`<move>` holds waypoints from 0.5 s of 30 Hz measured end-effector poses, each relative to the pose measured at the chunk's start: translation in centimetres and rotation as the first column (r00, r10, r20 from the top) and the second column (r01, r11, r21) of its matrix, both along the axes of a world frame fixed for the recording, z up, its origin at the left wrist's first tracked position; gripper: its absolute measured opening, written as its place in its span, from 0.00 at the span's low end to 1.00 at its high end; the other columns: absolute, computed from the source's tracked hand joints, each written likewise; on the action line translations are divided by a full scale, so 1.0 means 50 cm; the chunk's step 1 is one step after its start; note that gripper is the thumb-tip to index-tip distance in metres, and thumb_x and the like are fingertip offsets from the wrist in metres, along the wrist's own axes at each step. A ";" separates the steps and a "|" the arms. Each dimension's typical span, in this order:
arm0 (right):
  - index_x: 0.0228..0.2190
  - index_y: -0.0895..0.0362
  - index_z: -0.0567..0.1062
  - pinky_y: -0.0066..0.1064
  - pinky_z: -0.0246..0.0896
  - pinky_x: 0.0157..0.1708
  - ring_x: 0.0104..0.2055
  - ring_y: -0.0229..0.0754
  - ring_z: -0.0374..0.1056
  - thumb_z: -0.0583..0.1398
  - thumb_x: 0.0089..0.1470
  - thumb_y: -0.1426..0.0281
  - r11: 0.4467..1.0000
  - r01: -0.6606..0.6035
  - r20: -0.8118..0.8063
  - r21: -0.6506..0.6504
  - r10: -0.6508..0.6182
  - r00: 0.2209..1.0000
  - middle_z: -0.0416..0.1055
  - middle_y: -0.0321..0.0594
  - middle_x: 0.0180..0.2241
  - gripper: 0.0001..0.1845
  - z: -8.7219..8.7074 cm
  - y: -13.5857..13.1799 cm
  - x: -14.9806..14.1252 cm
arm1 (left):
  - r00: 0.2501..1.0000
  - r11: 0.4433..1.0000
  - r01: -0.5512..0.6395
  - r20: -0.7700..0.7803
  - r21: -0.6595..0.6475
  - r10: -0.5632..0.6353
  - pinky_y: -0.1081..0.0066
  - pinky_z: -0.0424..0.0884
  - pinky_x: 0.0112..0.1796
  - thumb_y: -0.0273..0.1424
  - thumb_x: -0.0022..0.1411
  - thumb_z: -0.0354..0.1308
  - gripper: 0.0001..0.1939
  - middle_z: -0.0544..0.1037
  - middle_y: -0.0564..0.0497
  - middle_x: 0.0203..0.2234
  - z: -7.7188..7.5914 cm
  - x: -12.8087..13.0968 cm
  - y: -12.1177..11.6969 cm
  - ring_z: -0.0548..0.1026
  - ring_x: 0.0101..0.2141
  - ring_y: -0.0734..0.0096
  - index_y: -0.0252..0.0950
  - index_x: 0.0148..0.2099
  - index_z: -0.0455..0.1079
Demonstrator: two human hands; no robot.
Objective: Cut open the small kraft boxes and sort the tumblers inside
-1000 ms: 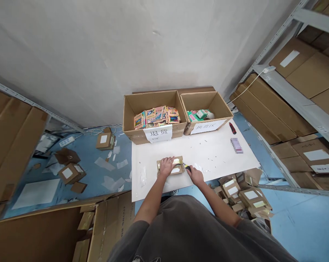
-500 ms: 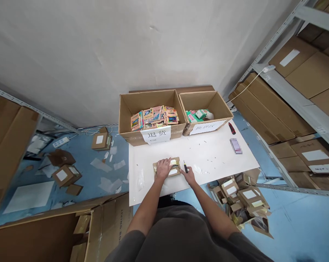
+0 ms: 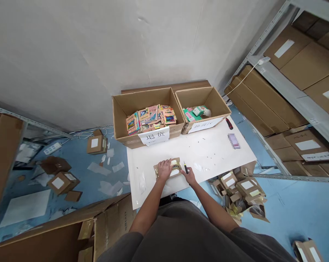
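Observation:
A small flat cardboard box (image 3: 176, 168), with clear tape and pale labels on it, lies on the white table in front of me. My left hand (image 3: 164, 169) grips its left part from above, hiding much of that side. In my right hand (image 3: 190, 177) is a utility knife (image 3: 185, 167) with a black and yellow handle, its thin blade pointing away from me. The fingertips of that hand are close to the box's right edge; whether they touch it I cannot tell.
Two open cartons stand at the table's back: the left carton (image 3: 120, 140) holds colourful packs, the right carton (image 3: 219, 95) green and white ones. A red cutter (image 3: 229, 123) and a blurred purple item (image 3: 233, 141) lie right. Opened boxes (image 3: 246, 189) crowd the floor beside shelving.
The whole view has shifted slightly as my head moved. Both hands keep nearly the same place at the box, and the knife stays in my right hand.

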State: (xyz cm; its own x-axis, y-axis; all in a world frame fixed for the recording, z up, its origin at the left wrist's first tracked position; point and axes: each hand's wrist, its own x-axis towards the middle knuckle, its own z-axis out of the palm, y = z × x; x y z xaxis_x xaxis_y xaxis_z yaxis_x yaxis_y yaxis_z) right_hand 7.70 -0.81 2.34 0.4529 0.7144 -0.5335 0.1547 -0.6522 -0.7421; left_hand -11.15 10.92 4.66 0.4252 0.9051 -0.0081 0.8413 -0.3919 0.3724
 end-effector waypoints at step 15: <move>0.52 0.54 0.67 0.34 0.68 0.39 0.43 0.51 0.76 0.60 0.54 0.42 0.992 0.049 0.167 -0.117 -0.030 0.986 0.78 0.45 0.42 0.35 -0.007 0.032 -0.008 | 0.994 0.987 0.105 0.033 -0.124 -0.102 0.54 0.60 0.61 0.45 0.70 0.54 0.31 0.71 0.42 0.62 0.022 -0.096 -0.009 0.67 0.60 0.50 0.44 0.71 0.60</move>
State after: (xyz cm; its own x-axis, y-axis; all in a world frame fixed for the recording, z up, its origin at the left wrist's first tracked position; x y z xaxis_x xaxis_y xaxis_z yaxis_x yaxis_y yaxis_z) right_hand 7.32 0.80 2.00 0.5680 0.6295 -0.5302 0.2403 -0.7430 -0.6247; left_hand -15.93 10.47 5.76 0.5181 0.8487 -0.1061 0.7879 -0.4253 0.4452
